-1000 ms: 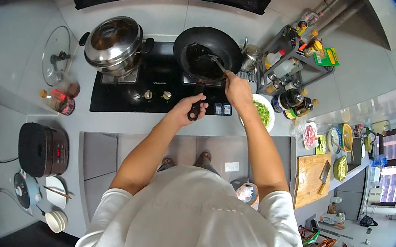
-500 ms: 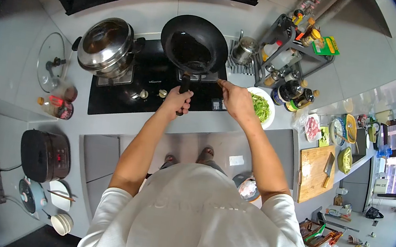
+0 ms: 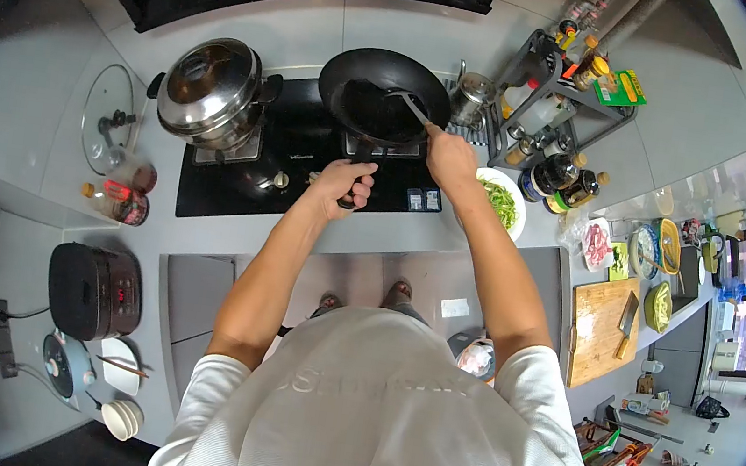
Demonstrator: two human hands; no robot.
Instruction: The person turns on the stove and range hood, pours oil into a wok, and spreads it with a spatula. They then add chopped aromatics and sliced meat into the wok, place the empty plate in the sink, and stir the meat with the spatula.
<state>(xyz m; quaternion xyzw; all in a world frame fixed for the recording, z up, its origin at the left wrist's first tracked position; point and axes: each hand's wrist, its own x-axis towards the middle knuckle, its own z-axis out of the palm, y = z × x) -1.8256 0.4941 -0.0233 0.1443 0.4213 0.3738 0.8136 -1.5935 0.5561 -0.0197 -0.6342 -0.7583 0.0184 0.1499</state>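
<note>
A black wok point(image 3: 378, 125) rests over the right burner of the black gas stove point(image 3: 301, 139), with a dark sheen of liquid at its bottom. Its handle point(image 3: 364, 150) points toward me, and my left hand point(image 3: 339, 188) is wrapped around it, thumb stretched along the top. My right hand point(image 3: 451, 160) grips a spatula point(image 3: 413, 106) whose metal end reaches down into the wok. Just to the right of that forearm, a white plate point(image 3: 517, 228) holds sliced green vegetables point(image 3: 499, 204).
A lidded steel pot point(image 3: 210, 89) occupies the left burner. Right of the wok stand a small metal pot point(image 3: 474, 95), a grey rack point(image 3: 528, 93) and sauce bottles point(image 3: 552, 174). A knife point(image 3: 628, 323) lies on the cutting board point(image 3: 598, 348). Sliced meat point(image 3: 596, 244) sits nearby.
The wok has come down from a tilted position and sits more level. My right hand has moved up to the wok's right rim, and the spatula now shows inside it.
</note>
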